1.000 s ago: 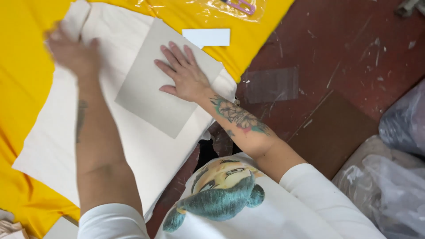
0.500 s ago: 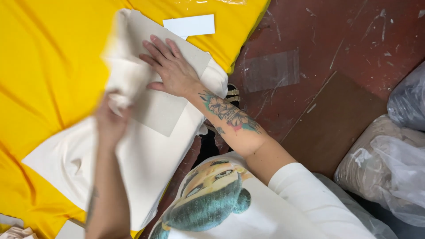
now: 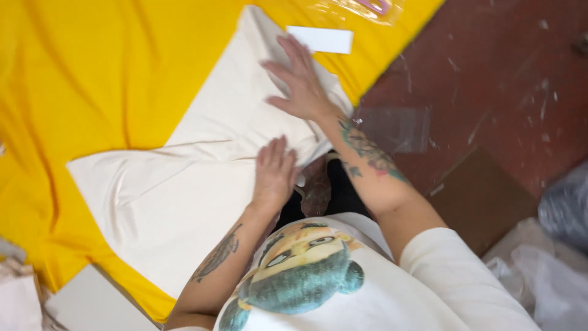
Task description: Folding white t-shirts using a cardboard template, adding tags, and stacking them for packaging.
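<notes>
Head view: a cream garment (image 3: 202, 184) is laid on the yellow cloth (image 3: 92, 73) near its right edge, one side folded over. The left hand (image 3: 275, 175) and right hand (image 3: 303, 83) are pressed flat, fingers spread; further folds appear left undone.

sleeves: white, short | forearms: tattooed | shirt front: teal-haired face print

Beside you, a small white card (image 3: 320, 39) lies on the yellow cloth (image 3: 98, 67), a clear plastic sheet (image 3: 395, 129) and brown cardboard (image 3: 481, 199) rest on the red floor (image 3: 490, 67).
</notes>
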